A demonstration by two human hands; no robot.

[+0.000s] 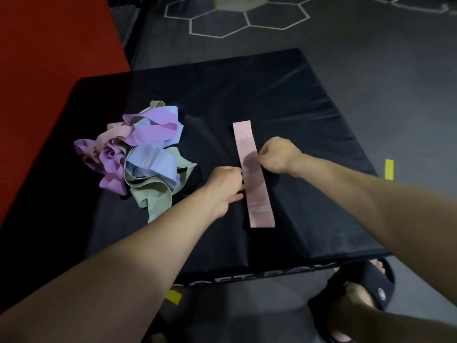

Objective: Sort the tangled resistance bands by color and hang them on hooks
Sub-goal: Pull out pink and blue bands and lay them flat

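Two bare forearms reach forward from the bottom of the view, and below them a foot in a black slide sandal (368, 290) stands on the grey floor. Both hands work at one flat pink fabric resistance band (252, 174), which lies straight on the black padded box top (296, 107), to the right of the pile. The left hand (226, 188) has its fingers curled and touches the band's left edge near the middle; it seems to pinch this edge, though the fingertips are partly hidden. The right hand (278, 154) is also curled at the right edge, a little further away, and appears to hold it.

The tangled heap of purple, blue, green and pink bands (138, 154) sits well apart on the left side of the box, not yet sorted.

The step in hand looks like laying out or smoothing the first separated band. No hooks are visible, so the next move probably calls for releasing this band and pulling another colour free from the heap, carefully, because the loops pass through each other
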